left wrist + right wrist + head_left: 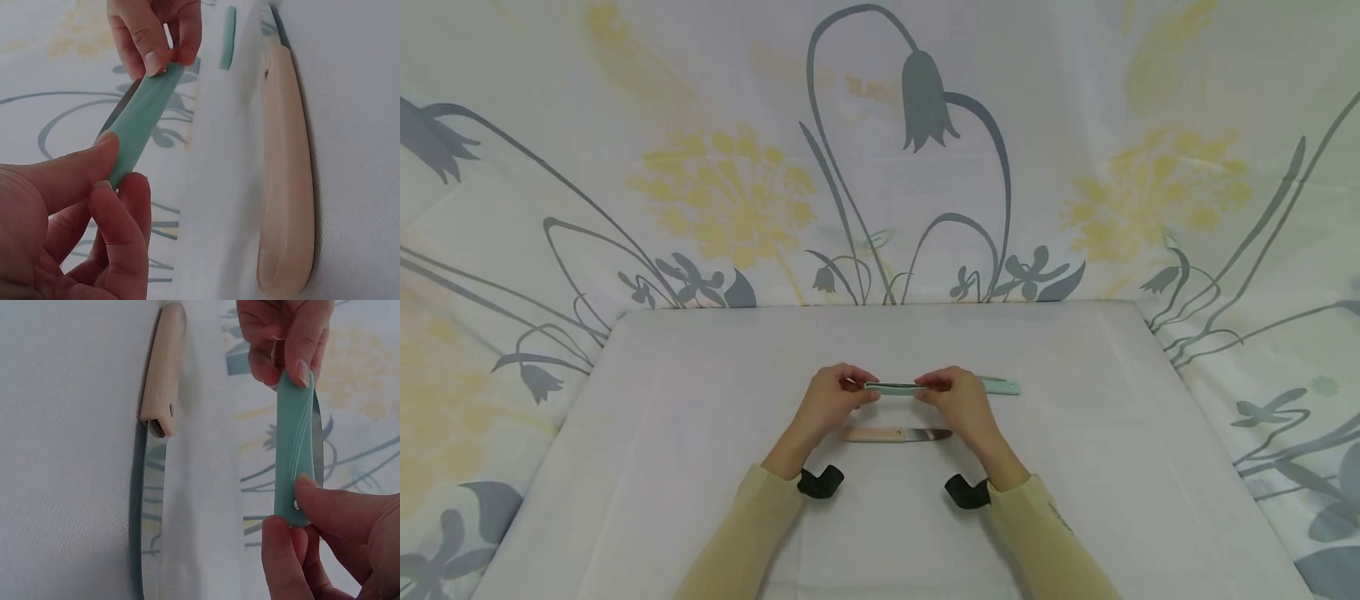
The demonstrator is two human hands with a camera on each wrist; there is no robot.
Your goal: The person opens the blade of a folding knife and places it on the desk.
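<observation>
Between both hands is a mint-green folding knife [895, 390], raised over the table, its blade folded along the handle with the metal edge showing at one side. My left hand [833, 400] pinches one end of the handle between thumb and fingers. At the other end, by the pivot rivet, my right hand [958, 402] pinches it the same way. Closer to me lies a folding knife with a peach handle [287, 175], its blade [154, 506] opened out to the right. A second mint-green knife [1003, 387] lies just beyond the right hand, partly hidden by it.
A white-covered table [700, 358] is under everything. Behind and beside it hangs a flower-patterned cloth [865, 192]. Black wrist-worn cameras [822, 482] sit at both yellow sleeves [752, 525].
</observation>
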